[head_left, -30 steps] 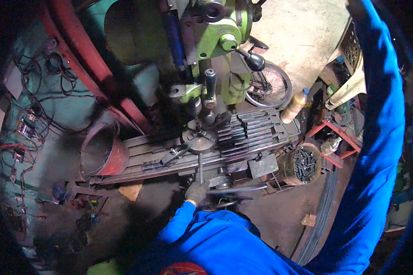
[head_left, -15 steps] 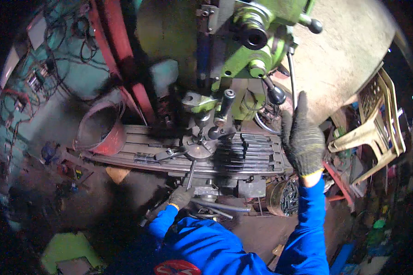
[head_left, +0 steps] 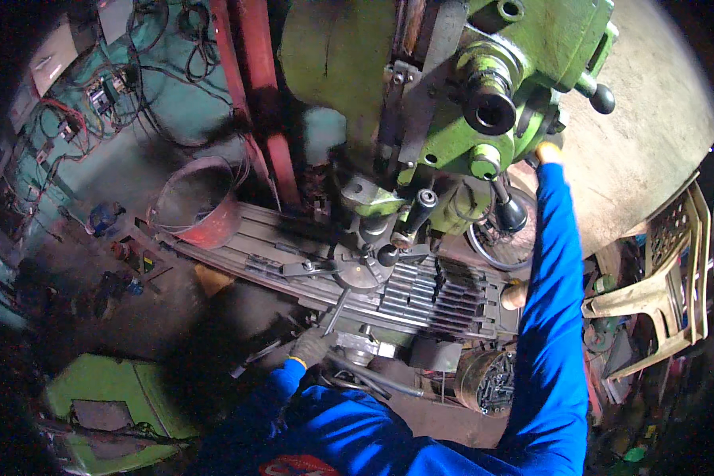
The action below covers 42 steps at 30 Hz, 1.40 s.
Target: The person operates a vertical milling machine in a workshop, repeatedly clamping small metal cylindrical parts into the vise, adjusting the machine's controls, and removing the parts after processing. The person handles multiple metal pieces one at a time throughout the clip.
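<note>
My gloved left hand (head_left: 312, 347) is closed around the lower end of a slanted metal bar handle (head_left: 338, 311). That bar rises to a round dark clamping fixture (head_left: 358, 266) on the slotted machine table (head_left: 266, 230). My right arm stretches up to the green machine head (head_left: 547, 40). Only the wrist and cuff of my right hand (head_left: 549, 151) show clearly, at the head's lower right side; its fingers are hidden. A black-knobbed lever (head_left: 511, 213) hangs just left of my right forearm. Several metal rods (head_left: 432, 297) lie side by side on the table, right of the fixture.
A red bucket (head_left: 214, 224) stands at the table's left end. Below its right end is a round container (head_left: 484, 381) of small metal parts. A cream plastic chair (head_left: 650, 297) is at the right. A red upright beam (head_left: 254, 71) and cables (head_left: 147, 87) are behind, left.
My right hand has gone from raised with spread fingers over the table's right end up to the machine head. My left hand stays on the bar handle. The view has shifted.
</note>
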{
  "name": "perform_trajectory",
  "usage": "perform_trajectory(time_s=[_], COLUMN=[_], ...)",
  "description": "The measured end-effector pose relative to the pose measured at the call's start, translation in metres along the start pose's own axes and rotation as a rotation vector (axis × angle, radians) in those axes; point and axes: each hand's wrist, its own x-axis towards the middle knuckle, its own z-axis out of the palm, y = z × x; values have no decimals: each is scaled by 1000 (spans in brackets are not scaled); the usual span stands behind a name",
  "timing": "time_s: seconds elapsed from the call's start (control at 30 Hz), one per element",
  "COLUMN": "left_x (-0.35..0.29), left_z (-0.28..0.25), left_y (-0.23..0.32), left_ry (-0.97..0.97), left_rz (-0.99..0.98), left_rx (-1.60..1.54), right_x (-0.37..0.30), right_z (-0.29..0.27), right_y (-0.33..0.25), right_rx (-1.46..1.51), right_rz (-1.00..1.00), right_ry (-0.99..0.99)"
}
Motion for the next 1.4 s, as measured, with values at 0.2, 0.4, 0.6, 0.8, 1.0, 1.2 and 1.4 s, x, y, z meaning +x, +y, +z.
perform_trajectory(time_s=[0.2, 0.4, 0.6, 0.8, 1.0, 1.2, 1.4], left_x=[5, 10, 20, 15, 32, 25, 57], left_z=[10, 13, 20, 24, 26, 24, 21], left_y=[-8, -25, -45, -60, -46, -74, -60], left_ry=[48, 137, 118, 190, 149, 154, -321], left_rz=[-116, 33, 177, 195, 386, 125, -275], left_rx=[39, 215, 306, 457, 340, 267, -460], right_x=[39, -88, -271, -206, -39, -114, -320], right_z=[-16, 30, -30, -133, -254, -198, -95], right_y=[-8, -36, -141, -146, -123, -155, -151], right_rx=[-79, -53, 141, -184, -613, 37, 403], right_rz=[-18, 135, 229, -548, -561, -312, 159], right_ry=[13, -1, 133, 1032, 1167, 724, -179])
